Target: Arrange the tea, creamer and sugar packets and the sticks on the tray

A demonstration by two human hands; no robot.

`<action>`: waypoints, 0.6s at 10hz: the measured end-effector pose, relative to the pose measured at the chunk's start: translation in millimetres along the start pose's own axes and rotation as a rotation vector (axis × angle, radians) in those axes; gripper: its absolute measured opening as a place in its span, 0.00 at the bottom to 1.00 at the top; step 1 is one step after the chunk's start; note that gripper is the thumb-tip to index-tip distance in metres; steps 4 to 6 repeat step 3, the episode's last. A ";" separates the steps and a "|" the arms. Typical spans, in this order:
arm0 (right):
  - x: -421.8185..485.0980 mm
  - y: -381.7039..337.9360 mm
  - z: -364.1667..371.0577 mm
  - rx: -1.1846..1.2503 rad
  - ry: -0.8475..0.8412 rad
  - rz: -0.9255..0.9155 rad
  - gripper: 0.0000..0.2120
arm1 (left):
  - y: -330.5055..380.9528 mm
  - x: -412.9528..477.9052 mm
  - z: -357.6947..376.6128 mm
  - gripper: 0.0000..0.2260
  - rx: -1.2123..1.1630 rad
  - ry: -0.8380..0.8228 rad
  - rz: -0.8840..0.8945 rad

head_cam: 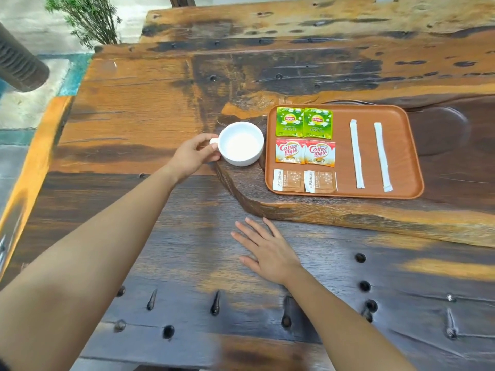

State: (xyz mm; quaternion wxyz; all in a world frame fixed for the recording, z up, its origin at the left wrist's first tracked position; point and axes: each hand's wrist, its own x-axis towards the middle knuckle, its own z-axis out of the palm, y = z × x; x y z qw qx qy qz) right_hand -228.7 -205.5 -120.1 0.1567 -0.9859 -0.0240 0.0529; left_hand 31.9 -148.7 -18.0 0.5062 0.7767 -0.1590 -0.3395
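Observation:
A brown tray (407, 145) lies on the raised wooden slab. On its left side sit two green tea packets (304, 122), below them two red-and-white creamer packets (305, 152), and at the front two brown sugar packets (304, 181). Two white wrapped sticks (356, 153) lie side by side on the tray's right half. Left of the tray stands an empty white cup (241, 143); my left hand (191, 156) grips its handle. My right hand (266, 250) rests flat, fingers apart, on the lower table surface in front of the tray.
The rough wooden table (160, 108) has a raised slab with a step edge (241, 194) just ahead of my right hand. Metal studs dot the near surface. A potted plant (88, 20) stands beyond the table's far left corner.

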 end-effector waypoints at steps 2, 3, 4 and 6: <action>-0.4 -1.6 -1.6 -0.005 -0.003 -0.003 0.26 | 4.8 0.2 6.5 0.14 0.023 0.068 -0.013; 1.3 -0.9 -1.0 -0.003 -0.003 -0.004 0.26 | 0.9 -4.2 10.5 0.17 -0.013 0.118 -0.026; 1.3 -0.9 -1.0 -0.003 -0.003 -0.004 0.26 | 0.9 -4.2 10.5 0.17 -0.013 0.118 -0.026; 1.3 -0.9 -1.0 -0.003 -0.003 -0.004 0.26 | 0.9 -4.2 10.5 0.17 -0.013 0.118 -0.026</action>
